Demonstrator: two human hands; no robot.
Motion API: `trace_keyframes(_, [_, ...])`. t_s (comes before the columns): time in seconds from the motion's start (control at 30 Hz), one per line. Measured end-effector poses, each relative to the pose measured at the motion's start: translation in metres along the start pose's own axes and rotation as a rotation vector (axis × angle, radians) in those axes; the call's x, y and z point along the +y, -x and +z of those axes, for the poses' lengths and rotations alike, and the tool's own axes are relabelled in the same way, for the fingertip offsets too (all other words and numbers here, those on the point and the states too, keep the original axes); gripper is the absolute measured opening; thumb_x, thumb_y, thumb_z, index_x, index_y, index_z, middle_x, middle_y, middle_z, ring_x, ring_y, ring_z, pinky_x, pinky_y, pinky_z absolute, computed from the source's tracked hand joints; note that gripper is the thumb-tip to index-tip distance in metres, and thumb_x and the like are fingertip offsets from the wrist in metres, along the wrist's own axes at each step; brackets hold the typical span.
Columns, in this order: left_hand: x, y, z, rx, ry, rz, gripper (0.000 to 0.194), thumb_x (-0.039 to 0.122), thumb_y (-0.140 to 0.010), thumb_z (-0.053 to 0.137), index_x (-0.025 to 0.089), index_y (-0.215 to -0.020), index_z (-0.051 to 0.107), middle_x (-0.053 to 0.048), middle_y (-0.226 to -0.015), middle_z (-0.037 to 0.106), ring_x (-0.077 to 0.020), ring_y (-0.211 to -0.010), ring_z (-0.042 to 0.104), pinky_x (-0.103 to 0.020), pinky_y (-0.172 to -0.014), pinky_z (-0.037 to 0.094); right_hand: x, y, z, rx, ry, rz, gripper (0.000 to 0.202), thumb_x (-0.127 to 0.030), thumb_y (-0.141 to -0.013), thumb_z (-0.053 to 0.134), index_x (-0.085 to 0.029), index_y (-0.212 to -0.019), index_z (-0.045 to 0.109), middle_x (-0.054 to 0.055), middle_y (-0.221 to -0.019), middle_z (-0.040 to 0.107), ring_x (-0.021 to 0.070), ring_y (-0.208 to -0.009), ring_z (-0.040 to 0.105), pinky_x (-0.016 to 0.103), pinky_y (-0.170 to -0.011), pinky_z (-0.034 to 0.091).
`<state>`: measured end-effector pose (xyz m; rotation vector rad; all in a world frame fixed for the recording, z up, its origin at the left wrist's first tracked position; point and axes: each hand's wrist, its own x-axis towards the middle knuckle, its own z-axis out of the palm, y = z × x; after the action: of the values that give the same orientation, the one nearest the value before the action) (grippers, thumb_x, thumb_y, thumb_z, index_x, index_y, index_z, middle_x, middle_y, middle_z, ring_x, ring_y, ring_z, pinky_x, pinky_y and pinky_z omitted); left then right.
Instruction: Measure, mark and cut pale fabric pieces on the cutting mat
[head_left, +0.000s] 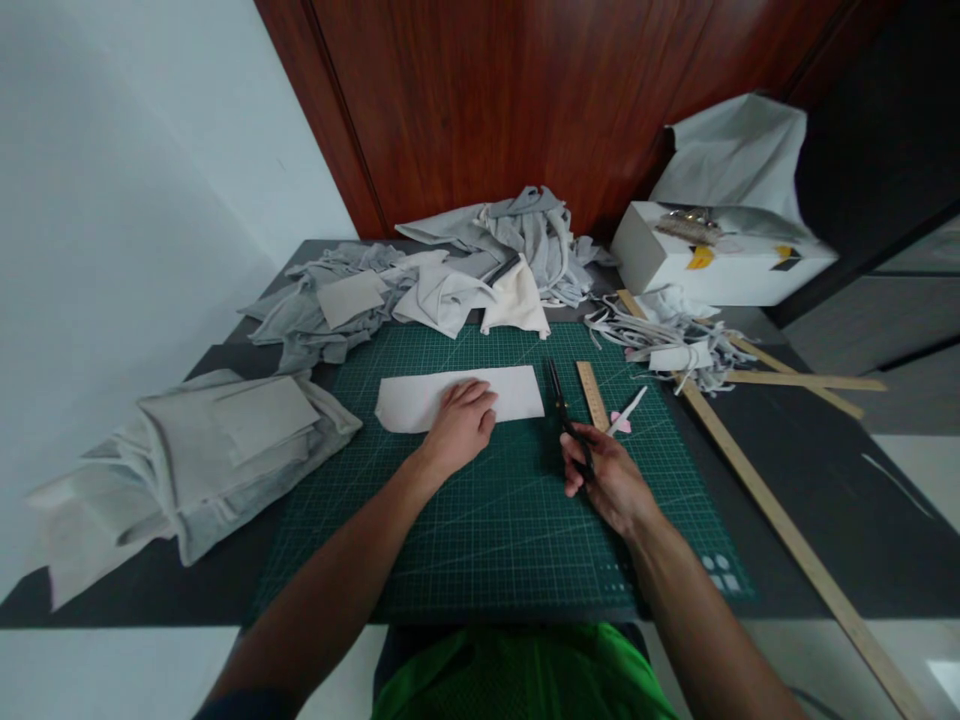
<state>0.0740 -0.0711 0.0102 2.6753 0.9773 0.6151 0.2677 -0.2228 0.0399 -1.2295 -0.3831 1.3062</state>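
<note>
My left hand (pixel 466 418) lies with its fingers over a long strip of white fabric (pixel 409 402), which rests flat on the green cutting mat (pixel 495 540). In my right hand (pixel 606 470) is a pair of black scissors (pixel 556 388), gripped by the handles, blades pointing away from me just past the strip's right end. Next to the right hand, a short wooden ruler (pixel 592 393) lies on the mat. A thin white sliver (pixel 630 408) and a small pink scrap (pixel 619 423) are also beside that hand.
Grey fabric heaps (pixel 517 235) line the back edge, and folded cloth (pixel 232 440) is piled at left. Fabric strips (pixel 675 330) and long wooden sticks (pixel 757 485) lie at right. A white box (pixel 675 265) stands at back right, against a wooden panel (pixel 510 100).
</note>
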Motion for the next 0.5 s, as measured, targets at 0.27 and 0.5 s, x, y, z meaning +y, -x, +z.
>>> trace_keyframes(0.27, [0.015,0.001,-0.004,-0.024,-0.011,0.068,0.028,0.024,-0.101,0.055,0.022,-0.124,0.071,-0.010,-0.143,0.065,-0.0289,-0.142,0.049,-0.053,-0.122,0.039,0.001,0.002,0.007,0.037,0.033,0.000,0.063,-0.045,-0.061,0.096,-0.021,-0.105,0.057,-0.010,-0.062,0.056,0.0079,-0.041,0.045,0.024,-0.034,0.049])
trace_keyframes(0.5, [0.016,0.001,-0.001,-0.020,-0.047,0.083,0.026,0.025,-0.101,0.058,0.022,-0.122,0.072,-0.011,-0.142,0.066,-0.0307,-0.140,0.051,-0.055,-0.118,0.042,0.000,0.019,0.016,0.092,0.089,0.043,0.050,-0.038,-0.071,0.084,-0.021,-0.109,0.056,-0.009,-0.061,0.055,0.0100,-0.040,0.044,0.022,-0.030,0.038])
